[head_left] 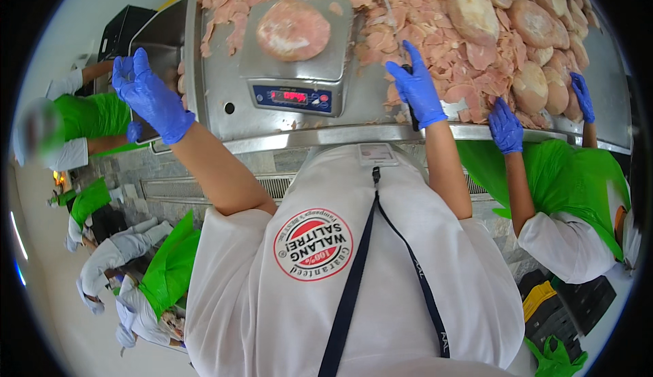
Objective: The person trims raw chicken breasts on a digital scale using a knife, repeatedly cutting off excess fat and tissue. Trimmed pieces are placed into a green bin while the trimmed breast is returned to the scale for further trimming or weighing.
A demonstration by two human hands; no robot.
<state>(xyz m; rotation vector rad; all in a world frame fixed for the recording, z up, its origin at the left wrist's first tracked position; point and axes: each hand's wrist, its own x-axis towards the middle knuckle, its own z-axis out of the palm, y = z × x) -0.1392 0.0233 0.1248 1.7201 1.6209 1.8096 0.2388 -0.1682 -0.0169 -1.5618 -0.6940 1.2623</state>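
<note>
My left hand (156, 101), in a blue glove, reaches past the left edge of the steel table (218, 129). Its fingers are stretched out, and I see nothing in them. In my blue-gloved right hand (418, 90) is a knife (414, 116); its black handle shows below the palm and its thin blade points away over the meat trimmings (401, 50). Left of that hand, a large oval piece of pink, ham-like meat (294, 31) lies on a digital scale (347, 54) with a lit red display.
More rounded meat pieces (534, 23) are heaped at the right. A co-worker in a green apron (578, 190) stands there, gloved hands at the table. A steel basin (163, 33) adjoins the left side, near another worker (95, 115). Black crates (564, 309) are at lower right.
</note>
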